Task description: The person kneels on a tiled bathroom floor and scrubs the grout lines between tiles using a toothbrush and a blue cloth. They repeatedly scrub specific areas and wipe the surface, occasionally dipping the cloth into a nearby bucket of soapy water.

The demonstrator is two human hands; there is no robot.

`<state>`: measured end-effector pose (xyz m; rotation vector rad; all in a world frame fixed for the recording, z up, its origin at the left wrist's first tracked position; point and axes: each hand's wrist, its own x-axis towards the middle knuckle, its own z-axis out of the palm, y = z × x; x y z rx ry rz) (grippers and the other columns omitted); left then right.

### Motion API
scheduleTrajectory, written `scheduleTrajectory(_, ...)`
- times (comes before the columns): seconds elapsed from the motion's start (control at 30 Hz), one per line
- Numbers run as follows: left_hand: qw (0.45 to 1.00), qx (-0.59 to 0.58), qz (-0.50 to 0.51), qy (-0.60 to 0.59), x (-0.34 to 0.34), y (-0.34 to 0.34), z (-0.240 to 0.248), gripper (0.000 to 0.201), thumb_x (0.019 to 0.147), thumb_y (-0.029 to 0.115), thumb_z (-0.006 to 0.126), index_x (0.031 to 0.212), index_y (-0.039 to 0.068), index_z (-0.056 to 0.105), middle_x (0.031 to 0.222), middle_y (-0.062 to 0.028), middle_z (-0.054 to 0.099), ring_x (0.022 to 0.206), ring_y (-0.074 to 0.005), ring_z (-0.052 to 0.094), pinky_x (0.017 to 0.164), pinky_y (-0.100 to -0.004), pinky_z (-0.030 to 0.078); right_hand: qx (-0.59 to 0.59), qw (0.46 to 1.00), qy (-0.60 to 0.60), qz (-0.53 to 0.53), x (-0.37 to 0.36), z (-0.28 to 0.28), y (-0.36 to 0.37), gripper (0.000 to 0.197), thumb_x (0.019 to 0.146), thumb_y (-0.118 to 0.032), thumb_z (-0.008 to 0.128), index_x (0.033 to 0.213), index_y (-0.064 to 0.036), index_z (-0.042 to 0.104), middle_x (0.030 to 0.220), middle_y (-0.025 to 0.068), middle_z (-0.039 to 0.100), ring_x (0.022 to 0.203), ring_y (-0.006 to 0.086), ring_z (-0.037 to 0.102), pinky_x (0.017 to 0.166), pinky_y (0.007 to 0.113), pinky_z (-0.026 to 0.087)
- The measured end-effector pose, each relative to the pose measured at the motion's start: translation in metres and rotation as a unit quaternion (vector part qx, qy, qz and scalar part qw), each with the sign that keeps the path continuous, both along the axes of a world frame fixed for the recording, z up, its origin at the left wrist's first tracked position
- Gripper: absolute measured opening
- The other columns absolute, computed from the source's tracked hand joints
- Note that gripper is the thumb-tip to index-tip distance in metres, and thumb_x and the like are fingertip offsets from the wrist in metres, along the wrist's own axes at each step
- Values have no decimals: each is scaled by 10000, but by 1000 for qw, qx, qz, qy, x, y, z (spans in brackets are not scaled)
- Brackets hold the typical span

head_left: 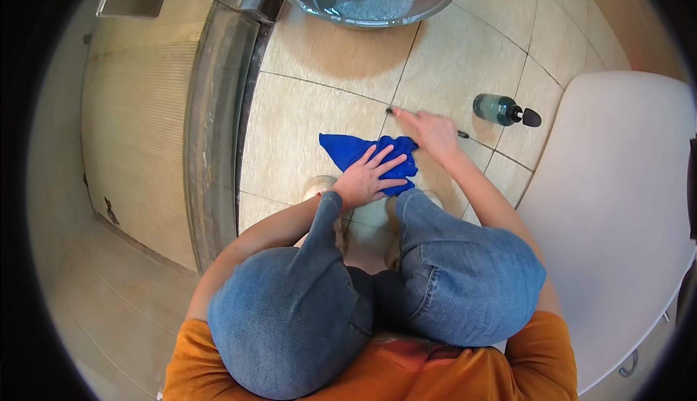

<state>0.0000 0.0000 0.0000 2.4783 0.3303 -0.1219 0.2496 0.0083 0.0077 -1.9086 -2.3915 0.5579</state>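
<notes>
My left hand (369, 176) lies with its fingers spread on a crumpled bright blue cloth (347, 148), pressing it to the tiled floor in front of my feet. My right hand (433, 136) is closed around a slim black brush (462, 134) that looks like a toothbrush. Its small dark head pokes out past my fingertips, close to a grout line. The middle of the handle is hidden by my hand. To the right of this hand, a dark teal pump bottle (495, 109) with a black top lies on its side.
A grey-brown basin (435, 5) of foamy water stands at the far middle. A large smooth white fixture (610, 205) takes up the right side. Along the left runs a raised sill (218, 132) beside a ribbed beige panel (145, 125). My bent knees in jeans (290, 314) are close behind my hands.
</notes>
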Motion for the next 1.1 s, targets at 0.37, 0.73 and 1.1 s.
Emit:
scheduleTrajectory(0.37,1000,6,-2,-8,2,3,-1,589,881,438,723,1449,442,569,1689,-14,284,1574,-326,190,1266,-567,168,-5,999,-5,-32,-8,1,-6,679,810,-82,683,1411,-387,599,811,53,650,677,263,698,579,393,565)
scheduleTrajectory(0.73,1000,1,4,-6,0,1,-1,594,862,419,740,1435,426,585,1697,-17,268,1572,-333,193,1262,-574,175,-1,1000,-2,-5,-9,2,-20,629,824,-83,666,1392,-347,615,810,57,642,683,273,699,570,402,562)
scheduleTrajectory(1.1,1000,-2,0,1,0,2,5,598,866,402,743,1441,419,582,1711,-20,232,1572,-334,191,1262,-570,179,44,998,-35,-40,2,-9,2,722,816,-30,649,1441,-382,572,772,63,613,661,292,685,568,414,557)
